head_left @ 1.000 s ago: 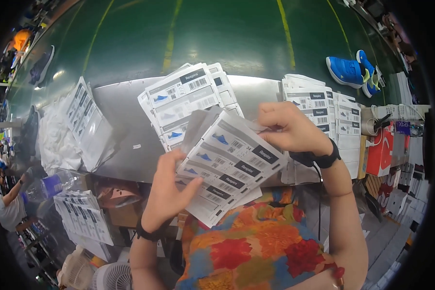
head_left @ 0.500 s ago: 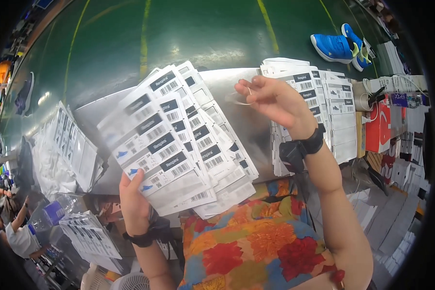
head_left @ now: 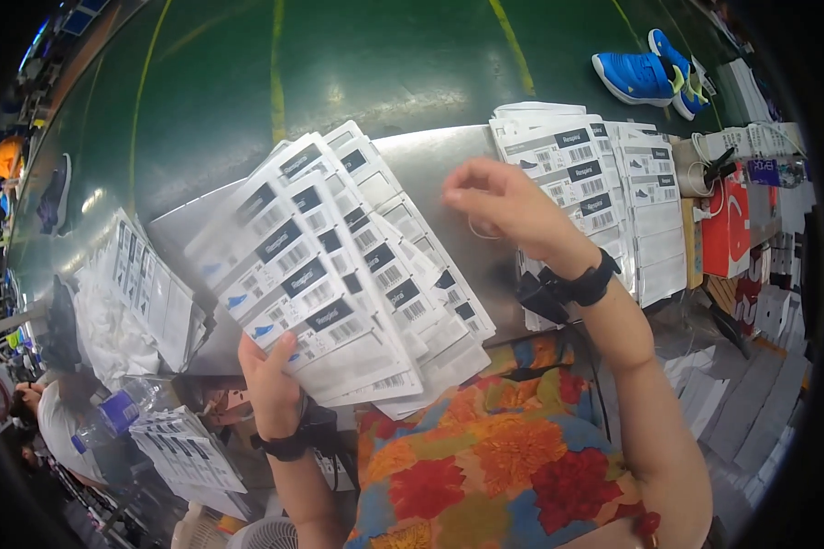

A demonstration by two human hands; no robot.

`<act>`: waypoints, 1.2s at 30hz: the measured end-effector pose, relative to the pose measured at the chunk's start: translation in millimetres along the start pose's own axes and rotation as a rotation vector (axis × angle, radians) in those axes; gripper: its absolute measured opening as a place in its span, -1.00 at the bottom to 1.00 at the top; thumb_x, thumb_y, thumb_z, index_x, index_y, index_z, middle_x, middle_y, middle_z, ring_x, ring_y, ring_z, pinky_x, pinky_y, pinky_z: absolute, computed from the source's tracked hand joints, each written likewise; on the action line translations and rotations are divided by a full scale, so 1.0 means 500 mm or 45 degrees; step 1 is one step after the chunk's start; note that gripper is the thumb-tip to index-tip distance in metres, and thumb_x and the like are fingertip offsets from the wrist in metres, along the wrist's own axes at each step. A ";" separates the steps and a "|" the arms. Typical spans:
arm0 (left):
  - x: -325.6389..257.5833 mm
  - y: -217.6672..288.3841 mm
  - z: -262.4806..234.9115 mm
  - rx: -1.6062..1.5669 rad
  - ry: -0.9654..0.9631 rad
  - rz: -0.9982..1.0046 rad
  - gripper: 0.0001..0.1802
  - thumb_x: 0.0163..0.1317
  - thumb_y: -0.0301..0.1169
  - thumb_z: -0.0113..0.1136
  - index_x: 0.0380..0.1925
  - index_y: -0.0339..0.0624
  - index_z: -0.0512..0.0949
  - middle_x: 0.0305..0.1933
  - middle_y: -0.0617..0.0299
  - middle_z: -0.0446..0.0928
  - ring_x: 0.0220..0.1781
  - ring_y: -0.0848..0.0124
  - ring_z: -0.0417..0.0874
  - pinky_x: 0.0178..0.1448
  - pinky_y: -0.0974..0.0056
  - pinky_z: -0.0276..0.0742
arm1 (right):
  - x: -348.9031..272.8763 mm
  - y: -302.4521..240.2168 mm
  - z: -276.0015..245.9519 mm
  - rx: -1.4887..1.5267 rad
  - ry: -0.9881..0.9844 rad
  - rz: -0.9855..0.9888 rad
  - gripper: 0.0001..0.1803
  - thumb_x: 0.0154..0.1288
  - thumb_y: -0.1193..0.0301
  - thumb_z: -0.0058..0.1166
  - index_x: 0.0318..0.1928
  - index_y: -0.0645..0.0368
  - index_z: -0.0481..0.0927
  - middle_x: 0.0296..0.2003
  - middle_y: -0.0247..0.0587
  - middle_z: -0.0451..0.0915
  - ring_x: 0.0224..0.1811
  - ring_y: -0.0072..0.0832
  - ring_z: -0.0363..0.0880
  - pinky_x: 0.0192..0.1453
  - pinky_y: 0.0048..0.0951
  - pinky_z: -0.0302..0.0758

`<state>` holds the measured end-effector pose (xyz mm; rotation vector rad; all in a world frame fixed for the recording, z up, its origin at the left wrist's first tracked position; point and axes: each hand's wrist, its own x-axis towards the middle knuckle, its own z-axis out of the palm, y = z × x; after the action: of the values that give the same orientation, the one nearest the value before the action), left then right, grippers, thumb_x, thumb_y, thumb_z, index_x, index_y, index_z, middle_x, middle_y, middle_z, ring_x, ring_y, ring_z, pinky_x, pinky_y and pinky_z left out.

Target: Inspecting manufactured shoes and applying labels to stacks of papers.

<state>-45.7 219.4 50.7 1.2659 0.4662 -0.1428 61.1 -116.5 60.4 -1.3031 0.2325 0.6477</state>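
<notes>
My left hand [head_left: 270,373] grips the near corner of a fanned stack of white label sheets [head_left: 330,265] with black and blue printed blocks, held above the metal table [head_left: 430,169]. My right hand [head_left: 504,203] hovers to the right of the stack, fingers pinched together on a thin rubber band [head_left: 479,231] that loops below the palm. A black wristband sits on each wrist. Just right of that hand lies a second pile of label sheets [head_left: 604,183] on the table.
More label sheets in clear bags [head_left: 146,293] lie at the table's left end, another bundle [head_left: 188,448] lower left beside a plastic bottle [head_left: 110,416]. Blue shoes [head_left: 645,75] rest on the green floor at upper right. Red boxes [head_left: 728,229] stand at right. A person [head_left: 50,421] sits at far left.
The sheets went from both hands to my left hand alone, and now lie fanned out to the left. My right hand has let go and lifted away to the right with the rubber band.
</notes>
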 end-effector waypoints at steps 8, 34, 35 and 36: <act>-0.013 -0.099 -0.100 -0.725 -0.233 -0.175 -0.30 -0.04 -0.55 0.26 0.17 -0.45 0.28 -0.03 -0.09 0.55 0.01 0.09 0.63 0.12 0.02 0.59 | -0.040 -0.026 0.193 -0.008 -0.669 -0.256 -0.58 0.41 0.47 0.02 0.24 0.25 0.42 0.07 -0.21 0.56 0.11 -0.54 0.49 0.20 -0.42 0.44; 0.041 -0.011 0.121 -0.432 -1.004 -0.023 -0.49 0.24 -0.07 0.22 -0.10 -0.25 0.29 -0.44 -0.03 0.46 -0.41 0.16 0.51 -0.27 0.23 0.50 | 0.201 -0.394 0.148 -0.286 0.430 -1.416 -0.86 0.39 0.54 -0.18 -0.37 0.20 0.38 -0.50 -0.32 0.41 -0.43 -0.62 0.32 -0.35 -0.51 0.33; 0.045 -0.005 0.126 -0.366 -1.046 -0.017 -0.51 0.28 -0.08 0.18 -0.10 -0.25 0.29 -0.43 -0.06 0.47 -0.39 0.12 0.52 -0.25 0.21 0.53 | 0.214 -0.396 0.126 -0.347 0.496 -1.376 -0.86 0.39 0.53 -0.17 -0.37 0.20 0.39 -0.49 -0.32 0.43 -0.43 -0.63 0.32 -0.33 -0.53 0.32; 0.049 -0.004 0.128 -0.368 -1.071 -0.012 -0.51 0.28 -0.08 0.18 -0.10 -0.25 0.29 -0.43 -0.06 0.47 -0.39 0.12 0.52 -0.25 0.21 0.53 | 0.226 -0.394 0.097 -0.482 0.541 -1.330 -0.84 0.37 0.55 -0.15 -0.39 0.23 0.45 -0.52 -0.36 0.45 -0.47 -0.66 0.34 -0.39 -0.56 0.32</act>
<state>-7.8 162.1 52.9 0.8187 -0.2302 -0.5671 253.3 -59.1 177.2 -1.6835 -0.2494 -0.5029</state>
